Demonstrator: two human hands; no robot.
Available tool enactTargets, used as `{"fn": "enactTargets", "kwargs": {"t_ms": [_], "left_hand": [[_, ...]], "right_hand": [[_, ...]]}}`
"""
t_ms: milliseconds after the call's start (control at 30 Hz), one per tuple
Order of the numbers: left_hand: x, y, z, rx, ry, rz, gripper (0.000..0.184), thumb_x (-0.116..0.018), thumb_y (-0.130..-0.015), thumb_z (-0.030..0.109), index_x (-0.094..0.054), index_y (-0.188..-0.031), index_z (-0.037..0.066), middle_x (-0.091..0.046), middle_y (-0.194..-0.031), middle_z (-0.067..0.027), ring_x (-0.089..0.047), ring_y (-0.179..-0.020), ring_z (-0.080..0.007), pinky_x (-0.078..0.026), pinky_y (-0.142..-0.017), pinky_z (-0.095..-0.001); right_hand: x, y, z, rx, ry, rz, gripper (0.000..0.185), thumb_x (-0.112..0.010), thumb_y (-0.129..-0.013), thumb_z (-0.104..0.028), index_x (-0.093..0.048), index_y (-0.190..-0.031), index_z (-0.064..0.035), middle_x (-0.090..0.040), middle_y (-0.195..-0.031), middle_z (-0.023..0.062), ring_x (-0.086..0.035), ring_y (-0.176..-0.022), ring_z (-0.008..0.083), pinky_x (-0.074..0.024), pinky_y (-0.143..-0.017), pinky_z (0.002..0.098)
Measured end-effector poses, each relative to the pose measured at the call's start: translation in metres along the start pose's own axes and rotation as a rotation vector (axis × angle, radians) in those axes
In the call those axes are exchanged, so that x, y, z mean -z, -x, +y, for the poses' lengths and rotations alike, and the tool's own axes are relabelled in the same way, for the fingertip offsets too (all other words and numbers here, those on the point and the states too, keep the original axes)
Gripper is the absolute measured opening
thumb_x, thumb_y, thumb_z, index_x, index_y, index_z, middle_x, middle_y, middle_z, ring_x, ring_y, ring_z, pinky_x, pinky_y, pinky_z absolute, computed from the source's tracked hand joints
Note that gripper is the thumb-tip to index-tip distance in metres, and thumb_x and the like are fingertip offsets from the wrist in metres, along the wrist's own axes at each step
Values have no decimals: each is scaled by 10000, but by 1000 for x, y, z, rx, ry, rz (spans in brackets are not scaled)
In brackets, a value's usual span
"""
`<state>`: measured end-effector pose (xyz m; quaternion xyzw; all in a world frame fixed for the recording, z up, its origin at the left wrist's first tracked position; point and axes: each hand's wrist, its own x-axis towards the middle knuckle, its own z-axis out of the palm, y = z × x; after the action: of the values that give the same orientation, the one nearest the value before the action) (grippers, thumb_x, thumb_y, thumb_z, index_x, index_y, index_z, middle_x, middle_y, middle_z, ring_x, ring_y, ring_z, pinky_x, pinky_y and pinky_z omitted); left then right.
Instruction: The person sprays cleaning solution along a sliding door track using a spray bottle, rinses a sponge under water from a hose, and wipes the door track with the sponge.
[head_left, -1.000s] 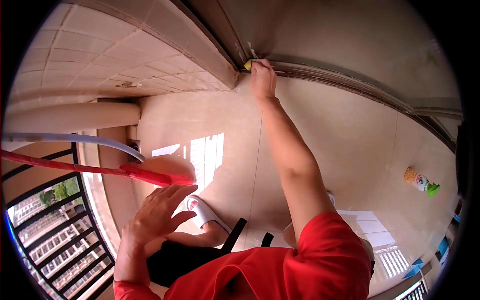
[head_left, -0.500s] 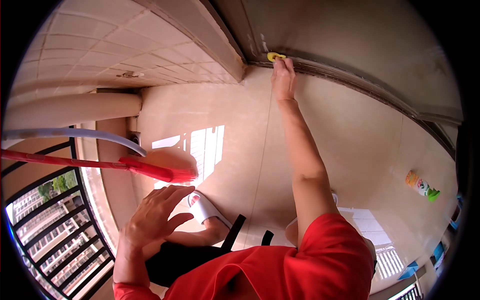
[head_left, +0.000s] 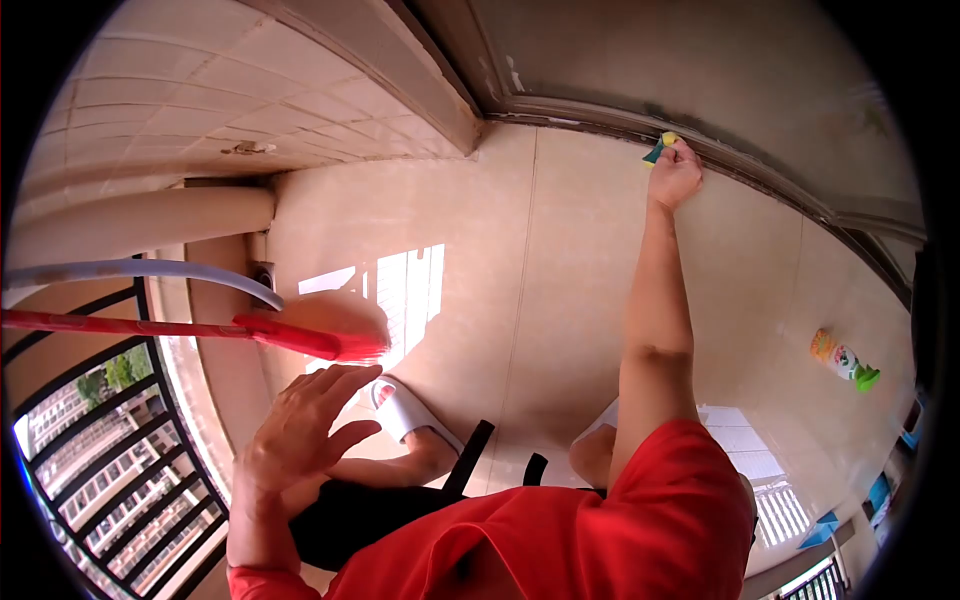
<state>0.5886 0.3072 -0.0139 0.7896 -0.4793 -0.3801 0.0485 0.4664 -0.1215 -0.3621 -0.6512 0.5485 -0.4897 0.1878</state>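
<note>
A yellow and green scouring sponge (head_left: 656,152) is pinched in my right hand (head_left: 677,176), at the end of my outstretched arm. The sponge is against the dark door track (head_left: 740,178) at the bottom of the glass door (head_left: 720,80); part of it is hidden by my fingers. My left hand (head_left: 305,425) hovers over my knee with its fingers stretched out and thumb apart, holding nothing. Just beyond its fingertips is the red broom (head_left: 300,337), slanting in from the left.
A spray bottle with a green top (head_left: 845,360) lies on the tiled floor (head_left: 560,270) at right. A pale hose (head_left: 150,268) runs above the broom. Black railings (head_left: 120,450) stand at left, beside a thick pipe (head_left: 140,218) and a tiled wall (head_left: 230,90).
My right hand has moved right along the door track with the sponge, away from the corner by the wall. My left hand has stayed nearly still.
</note>
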Motion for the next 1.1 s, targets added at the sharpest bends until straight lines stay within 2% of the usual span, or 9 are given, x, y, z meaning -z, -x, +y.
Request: {"fn": "enactTargets", "kwargs": {"t_ms": [100, 233, 467, 533, 600, 700, 967, 1033, 1100], "left_hand": [[0, -6, 2, 10, 8, -24, 504, -713, -789, 167, -526, -1247, 73, -592, -1145, -141, -578, -1038, -339, -461, -890, -414], [1, -18, 5, 0, -7, -50, 502, -713, -796, 187, -526, -1247, 73, -591, -1151, -142, -573, -1048, -347, -462, -889, -415], [2, -22, 7, -18, -21, -56, 512, -715, -810, 229, -525, -1257, 66, -589, -1175, -153, -565, -1071, -353, -454, -906, -420], [1, -19, 4, -7, -29, -48, 513, -715, -803, 210, -524, -1258, 71, -589, -1172, -148, -568, -1067, -345, -457, -901, -417], [3, -16, 5, -5, -7, -45, 507, -714, -791, 172, -523, -1251, 79, -590, -1160, -135, -575, -1053, -332, -466, -888, -411], [2, -15, 11, -11, -10, -51, 501, -716, -788, 171, -530, -1243, 74, -596, -1148, -133, -582, -1040, -332, -470, -880, -414], [3, -21, 13, -1, -8, -74, 525, -719, -796, 206, -523, -1266, 74, -591, -1166, -147, -567, -1061, -347, -457, -903, -417], [2, -20, 14, -7, -5, -69, 520, -719, -791, 194, -525, -1258, 71, -594, -1157, -144, -573, -1053, -343, -461, -894, -415], [2, -19, 14, -13, -6, -52, 506, -718, -783, 174, -532, -1241, 64, -602, -1132, -137, -585, -1033, -336, -471, -874, -412]], "right_hand": [[-6, 12, -9, 76, 17, -14, 145, -617, -740, -34, -704, -854, -52, -649, -806, 152, -635, -731, 338, -518, -662, 421], [-41, 71, -93, 188, -218, -358, 117, -643, -792, -101, -653, -906, -79, -631, -862, 142, -621, -764, 364, -516, -681, 421], [-55, 51, -80, 169, -192, -320, 64, -665, -757, -114, -660, -816, -90, -655, -774, 128, -636, -717, 342, -524, -643, 402], [-31, 30, -55, 89, -136, -133, 76, -655, -757, -136, -674, -808, -82, -670, -770, 126, -654, -683, 302, -531, -632, 376], [-13, 8, -19, -122, -124, 65, 95, -660, -748, -63, -653, -834, -23, -673, -740, 116, -649, -647, 238, -527, -623, 345], [-14, -5, 5, -201, -199, 203, 159, -665, -744, 33, -608, -893, 40, -661, -769, 134, -634, -673, 216, -520, -624, 324], [-90, 103, -121, -600, -509, -97, 168, -667, -767, 17, -583, -910, 49, -641, -884, 118, -617, -807, 198, -471, -747, 271], [-90, 88, -119, -856, -711, -141, 166, -645, -776, 15, -555, -910, 53, -616, -878, 96, -580, -795, 182, -458, -736, 270], [-112, 61, -49, -637, -680, 114, 133, -539, -798, 33, -523, -927, 60, -601, -884, 87, -567, -741, 170, -454, -695, 253]]}}
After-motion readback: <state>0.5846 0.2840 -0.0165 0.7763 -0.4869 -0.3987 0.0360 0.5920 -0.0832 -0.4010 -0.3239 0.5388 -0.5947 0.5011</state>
